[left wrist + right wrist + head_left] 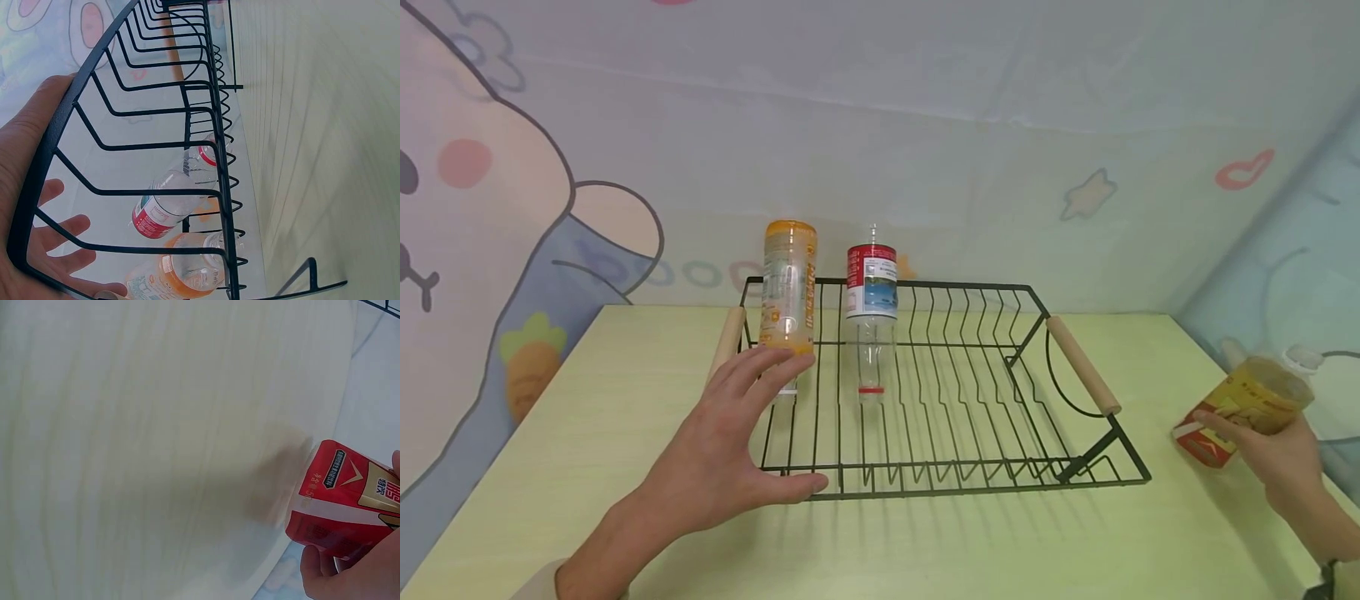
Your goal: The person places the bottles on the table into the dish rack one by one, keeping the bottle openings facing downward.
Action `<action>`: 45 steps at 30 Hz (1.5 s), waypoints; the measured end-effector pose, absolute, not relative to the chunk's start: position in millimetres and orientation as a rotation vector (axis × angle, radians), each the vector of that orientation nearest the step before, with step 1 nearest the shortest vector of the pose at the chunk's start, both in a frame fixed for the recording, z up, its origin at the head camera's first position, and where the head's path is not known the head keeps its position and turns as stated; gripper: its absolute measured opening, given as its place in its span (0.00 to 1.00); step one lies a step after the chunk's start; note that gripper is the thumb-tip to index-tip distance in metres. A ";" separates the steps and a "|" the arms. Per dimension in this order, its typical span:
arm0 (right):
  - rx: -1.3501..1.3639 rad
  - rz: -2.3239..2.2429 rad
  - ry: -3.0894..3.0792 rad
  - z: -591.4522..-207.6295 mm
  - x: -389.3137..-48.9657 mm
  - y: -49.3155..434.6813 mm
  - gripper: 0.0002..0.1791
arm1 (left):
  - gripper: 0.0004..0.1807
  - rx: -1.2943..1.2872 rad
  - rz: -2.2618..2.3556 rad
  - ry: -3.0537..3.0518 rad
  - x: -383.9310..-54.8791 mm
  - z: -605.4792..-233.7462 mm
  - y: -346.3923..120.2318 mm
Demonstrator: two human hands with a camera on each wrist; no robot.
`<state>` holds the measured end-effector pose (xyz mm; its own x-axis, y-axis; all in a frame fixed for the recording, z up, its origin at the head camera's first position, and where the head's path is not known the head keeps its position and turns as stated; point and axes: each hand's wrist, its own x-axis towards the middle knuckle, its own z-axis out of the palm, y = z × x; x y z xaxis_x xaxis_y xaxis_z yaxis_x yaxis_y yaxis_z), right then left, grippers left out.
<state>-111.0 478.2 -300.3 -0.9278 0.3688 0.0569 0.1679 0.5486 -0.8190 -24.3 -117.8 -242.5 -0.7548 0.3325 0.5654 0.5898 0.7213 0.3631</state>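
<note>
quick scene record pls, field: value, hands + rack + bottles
surface: pale wooden table
rack: black wire dish rack with wooden handles
in rack: orange bottle and red-labelled clear bottle, both cap-down at the back left
left hand: left hand open, fingers spread, at the rack's front-left corner beside the orange bottle
right hand: right hand grips a red-and-gold bottle, tilted, near the table's right edge
bottle in right hand vs rack: apart, outside it
</note>
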 end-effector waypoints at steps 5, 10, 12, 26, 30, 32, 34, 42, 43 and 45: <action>-0.414 1.307 -2.546 -292.5 -113.9 475.0 0.27 | 0.57 -0.705 -0.741 -2.451 -24.4 -242.1 -118.2; -0.392 1.275 -2.525 -283.5 -113.8 466.9 0.29 | 0.57 -0.703 -0.742 -2.456 -24.1 -242.5 -118.0; -0.366 1.269 -2.522 -279.0 -113.8 463.4 0.29 | 0.57 -0.703 -0.741 -2.460 -24.2 -242.8 -117.8; -0.371 1.193 -2.518 -248.4 -119.2 434.5 0.30 | 0.57 -0.693 -0.752 -2.470 -24.3 -242.8 -117.6; -0.341 1.180 -2.511 -239.1 -120.3 425.4 0.31 | 0.57 -0.691 -0.752 -2.474 -24.1 -242.4 -117.6; -0.307 1.193 -2.496 -234.8 -120.8 421.1 0.32 | 0.57 -0.690 -0.754 -2.474 -24.3 -242.3 -117.5; -0.273 1.209 -2.479 -230.5 -121.2 416.8 0.32 | 0.57 -0.689 -0.756 -2.476 -24.3 -242.3 -117.4; -0.204 1.139 -2.475 -215.6 -122.9 397.1 0.31 | 0.56 -0.694 -0.757 -2.471 -24.2 -241.8 -117.2; -0.199 1.128 -2.483 -214.1 -122.7 394.0 0.31 | 0.56 -0.694 -0.757 -2.471 -24.2 -241.7 -117.2; -0.182 1.100 -2.506 -211.0 -122.0 387.2 0.31 | 0.56 -0.695 -0.757 -2.470 -24.3 -241.6 -117.4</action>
